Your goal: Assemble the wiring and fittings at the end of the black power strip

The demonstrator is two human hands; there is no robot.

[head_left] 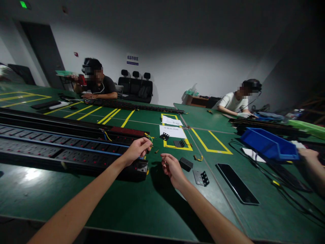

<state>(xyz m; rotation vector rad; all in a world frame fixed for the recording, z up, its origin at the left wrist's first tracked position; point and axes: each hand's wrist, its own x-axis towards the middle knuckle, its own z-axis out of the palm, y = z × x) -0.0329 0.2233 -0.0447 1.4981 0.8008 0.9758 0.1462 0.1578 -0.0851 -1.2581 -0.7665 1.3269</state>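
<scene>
My left hand is pinched at the right end of a long black power strip with a row of sockets and small red parts. A yellow-green wire shows at its fingertips. Just to the right, my right hand hovers over the table with thumb and fingers curled together; what they hold, if anything, is too small to make out. Between the hands lies a small brass-coloured screw. Beside my right hand are a black block, a perforated black bracket and a short yellow wire.
Further back lie paper sheets and another black bracket. A phone, black cables and a blue bin are on the right, where another person's hand reaches in. Two people sit across the green table.
</scene>
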